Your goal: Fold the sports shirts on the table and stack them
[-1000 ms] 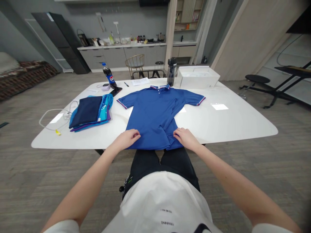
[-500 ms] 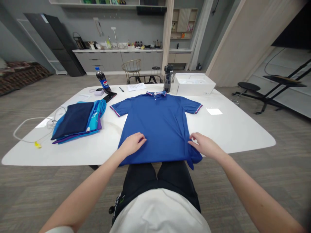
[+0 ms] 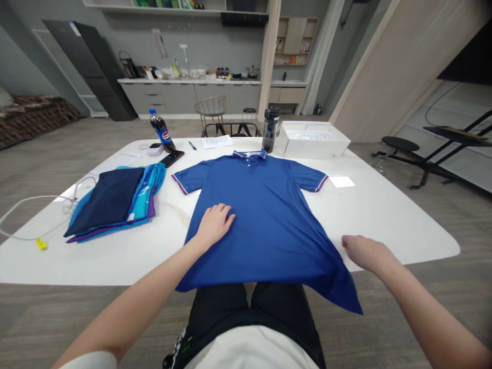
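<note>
A blue polo shirt [image 3: 261, 215] lies spread on the table, collar at the far side, its hem hanging past the near edge. White, red and blue trim runs along its collar and sleeves. My left hand [image 3: 216, 223] rests palm down on the left part of the shirt, fingers stretched out. At the shirt's right side edge, my right hand [image 3: 365, 251] is closed, its fingertips pinching the fabric's edge; the exact hold is partly hidden. The lower right corner of the shirt flares out below that hand, beyond the table edge.
On the white table [image 3: 407, 225], a stack of folded clothes [image 3: 115, 200] lies left beside a white cable [image 3: 34, 197]. Toward the back are a cola bottle [image 3: 161, 130], a phone [image 3: 172, 158], a pen [image 3: 192, 146], paper [image 3: 217, 142], a dark bottle [image 3: 271, 129] and a white box [image 3: 313, 141].
My right hand has moved right and outward, and the shirt's bunched lower right side has been drawn out wide. My left hand has flattened onto the shirt. The view has shifted slightly.
</note>
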Demonstrator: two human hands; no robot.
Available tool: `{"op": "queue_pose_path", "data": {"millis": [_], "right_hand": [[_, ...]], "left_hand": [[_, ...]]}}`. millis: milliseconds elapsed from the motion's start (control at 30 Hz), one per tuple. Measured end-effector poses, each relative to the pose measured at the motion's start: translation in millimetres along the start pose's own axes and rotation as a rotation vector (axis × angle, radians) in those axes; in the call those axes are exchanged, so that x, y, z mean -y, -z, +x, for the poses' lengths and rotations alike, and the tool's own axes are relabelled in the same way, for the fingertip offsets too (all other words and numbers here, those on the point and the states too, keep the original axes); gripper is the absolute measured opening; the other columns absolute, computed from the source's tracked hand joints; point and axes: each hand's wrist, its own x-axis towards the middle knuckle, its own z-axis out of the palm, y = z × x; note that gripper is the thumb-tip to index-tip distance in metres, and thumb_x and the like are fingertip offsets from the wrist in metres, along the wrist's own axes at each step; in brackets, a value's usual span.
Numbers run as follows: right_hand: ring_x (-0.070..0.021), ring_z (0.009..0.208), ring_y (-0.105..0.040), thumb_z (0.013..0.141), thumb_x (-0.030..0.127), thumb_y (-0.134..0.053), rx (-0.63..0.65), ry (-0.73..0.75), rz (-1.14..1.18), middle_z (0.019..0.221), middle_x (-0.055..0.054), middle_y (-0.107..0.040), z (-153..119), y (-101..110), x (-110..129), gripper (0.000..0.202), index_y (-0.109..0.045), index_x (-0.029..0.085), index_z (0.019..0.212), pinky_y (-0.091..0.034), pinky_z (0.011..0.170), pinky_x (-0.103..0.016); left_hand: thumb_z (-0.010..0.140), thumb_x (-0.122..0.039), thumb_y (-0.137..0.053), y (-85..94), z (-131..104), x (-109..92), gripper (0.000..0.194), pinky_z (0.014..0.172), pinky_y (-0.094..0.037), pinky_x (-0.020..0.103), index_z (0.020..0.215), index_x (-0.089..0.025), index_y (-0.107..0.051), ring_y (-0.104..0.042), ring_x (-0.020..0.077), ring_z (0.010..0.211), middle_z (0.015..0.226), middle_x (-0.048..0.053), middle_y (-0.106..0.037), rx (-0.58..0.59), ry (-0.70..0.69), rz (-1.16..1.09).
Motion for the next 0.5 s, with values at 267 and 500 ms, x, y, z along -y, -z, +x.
{"op": "queue_pose_path", "data": {"millis": [267,500], "right_hand": [[-0.034,0.151,-0.032,0.105,0.053,-0.023,-0.224,0.216,0.18,0.166,-0.013,-0.032,44,-22,84,0.065,-0.032,0.021,0.161,-0.031,0.118,-0.062],[-0.0434,0.149,-0.031,0.105,0.054,-0.017,-0.281,-0.195,-0.015,0.158,-0.027,-0.04,67,-39,28,0.073,-0.048,0.006,0.15,-0.018,0.113,-0.078]], "left_hand": [[0.102,-0.064,-0.025,-35.7,44,21,0.068,0.126,-0.015,0.06,0.16,-0.029,-0.036,-0.023,0.0298,0.156,0.168,0.006,-0.03,0.151,0.074,-0.021],[0.102,-0.066,-0.021,-36.3,27,14,0.07,0.124,-0.018,0.064,0.159,-0.029,-0.038,-0.028,0.0299,0.155,0.167,0.007,-0.032,0.119,0.104,-0.039]]}}
